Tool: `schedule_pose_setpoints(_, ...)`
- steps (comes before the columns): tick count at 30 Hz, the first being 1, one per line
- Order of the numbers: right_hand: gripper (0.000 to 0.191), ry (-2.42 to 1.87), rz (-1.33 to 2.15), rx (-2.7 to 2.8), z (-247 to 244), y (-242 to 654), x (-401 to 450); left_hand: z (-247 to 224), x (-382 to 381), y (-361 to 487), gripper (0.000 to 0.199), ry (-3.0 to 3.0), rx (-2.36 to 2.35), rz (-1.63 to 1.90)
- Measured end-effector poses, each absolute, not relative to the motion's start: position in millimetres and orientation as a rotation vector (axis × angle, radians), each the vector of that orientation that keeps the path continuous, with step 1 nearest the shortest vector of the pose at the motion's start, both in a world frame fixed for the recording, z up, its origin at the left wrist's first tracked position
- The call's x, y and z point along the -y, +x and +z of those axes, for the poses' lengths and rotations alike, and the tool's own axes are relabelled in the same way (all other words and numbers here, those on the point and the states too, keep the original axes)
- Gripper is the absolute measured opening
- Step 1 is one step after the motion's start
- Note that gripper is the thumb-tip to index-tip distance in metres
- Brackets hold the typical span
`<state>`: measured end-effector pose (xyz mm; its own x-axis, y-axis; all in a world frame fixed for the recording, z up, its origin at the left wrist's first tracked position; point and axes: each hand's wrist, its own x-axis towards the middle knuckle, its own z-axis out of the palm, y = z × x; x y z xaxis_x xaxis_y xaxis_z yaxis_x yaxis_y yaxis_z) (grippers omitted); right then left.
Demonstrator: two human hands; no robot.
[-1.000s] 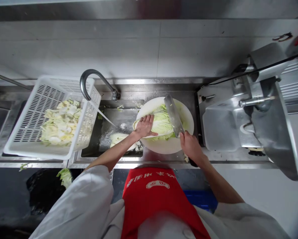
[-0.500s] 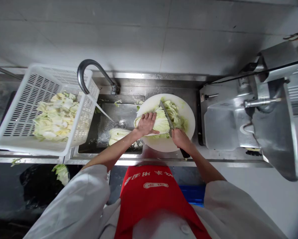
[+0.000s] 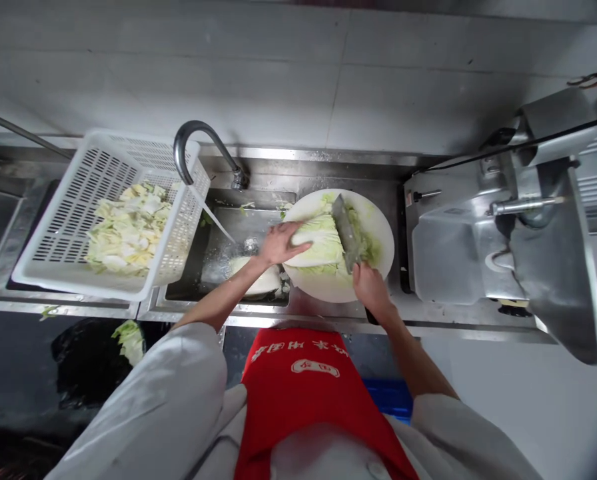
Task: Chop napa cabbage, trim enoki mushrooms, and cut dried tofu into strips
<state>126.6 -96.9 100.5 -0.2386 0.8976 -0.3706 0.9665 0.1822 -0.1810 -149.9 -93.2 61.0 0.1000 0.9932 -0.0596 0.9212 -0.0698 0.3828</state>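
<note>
A halved napa cabbage (image 3: 323, 250) lies on a round white cutting board (image 3: 311, 290), its cut face to the right. My left hand (image 3: 278, 245) grips its left end, thumb on the near side and fingers on the far side. In my right hand (image 3: 371, 288) is the handle of a cleaver (image 3: 346, 230). The blade tilts so its broad face shows, at the cabbage's right end. Cut cabbage leaves (image 3: 363, 240) lie to the right of the blade, partly hidden by it.
Water runs from a curved faucet (image 3: 181, 150) into the sink (image 3: 218, 227), where another cabbage (image 3: 258, 277) lies. A white plastic basket (image 3: 53, 247) of cut cabbage (image 3: 128, 230) stands left. At right is a metal slicing machine (image 3: 548, 253). A loose leaf (image 3: 129, 340) lies lower left.
My left hand has slid left from the cabbage's top to its left end. The cleaver has moved slightly right and tilted over, showing its broad face. The view has shifted a little.
</note>
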Motion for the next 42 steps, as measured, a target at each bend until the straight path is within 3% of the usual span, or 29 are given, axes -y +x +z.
schedule_pose_setpoints(2, 0.042, 1.883, -0.489, -2.260, 118.0, 127.0, 114.3, 52.9, 104.6, -153.1, 0.067, 2.050, -1.966, 0.422)
schedule_pose_setpoints(8, 0.039, 1.780, -0.520, -2.249, 130.4, 114.7, 146.4, 34.7, 106.1, -141.0, 0.064, 2.026, -2.059, 0.495)
schedule_pose_setpoints(16, 0.039, 1.735, -0.689, -2.251, 104.6, 71.9, 88.1, 26.4, 97.9, -146.6, 0.060, 2.063, -2.010, 0.594)
schedule_pose_setpoints(30, 0.038, 1.727, -0.677, -2.274, 40.1, 62.0, 83.0, 2.8, 87.0, -152.7, 0.055, 2.015, -1.964, 0.950)
schedule_pose_setpoints(37, 0.037, 1.755, -0.636, -2.259, 55.2, 69.4, 89.4, -12.7, 104.4, -147.5, 0.038, 1.638, -1.860, 1.580)
schedule_pose_setpoints(42, 0.036, 1.769, -0.509, -2.324, 94.1, 87.3, 98.2, -22.7, 107.1, -137.2, 0.047, 1.464, -1.865, 1.715)
